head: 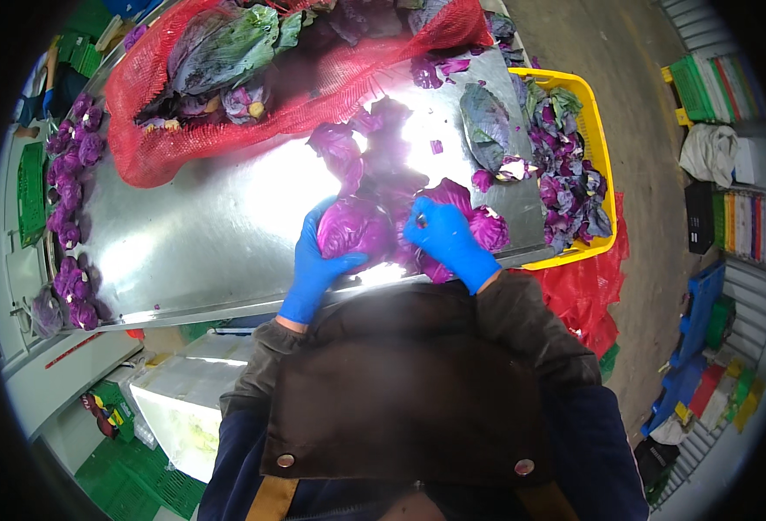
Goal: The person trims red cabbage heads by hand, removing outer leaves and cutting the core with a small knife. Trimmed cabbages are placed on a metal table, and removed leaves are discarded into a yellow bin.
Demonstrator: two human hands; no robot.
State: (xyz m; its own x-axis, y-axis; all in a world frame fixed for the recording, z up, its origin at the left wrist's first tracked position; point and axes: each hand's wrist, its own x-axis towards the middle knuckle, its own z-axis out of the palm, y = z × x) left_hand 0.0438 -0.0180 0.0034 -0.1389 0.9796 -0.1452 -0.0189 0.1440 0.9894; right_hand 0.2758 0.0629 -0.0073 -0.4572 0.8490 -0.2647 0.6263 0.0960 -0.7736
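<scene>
My left hand (pixel 318 260), in a blue glove, holds a shiny red cabbage head (pixel 355 229) from its left side, near the front edge of the metal table (pixel 181 228). Just right of the head, my right hand (pixel 444 236), also gloved, is closed around something small and dark; only its end shows at the fist, and I cannot tell what it is. Loose purple leaves (pixel 337 151) lie beyond the cabbage and between the hands. Another cabbage piece (pixel 489 228) lies against the right glove's far side. A large green-purple outer leaf (pixel 485 124) rests farther right.
A red mesh sack (pixel 155 153) of cabbages lies open across the far side. Trimmed cabbages (pixel 70 189) line the table's left end. A yellow crate (pixel 601 163) full of leaves stands at the right end, with red netting (pixel 578 299) below. At far left, part of another person (pixel 49 84) shows.
</scene>
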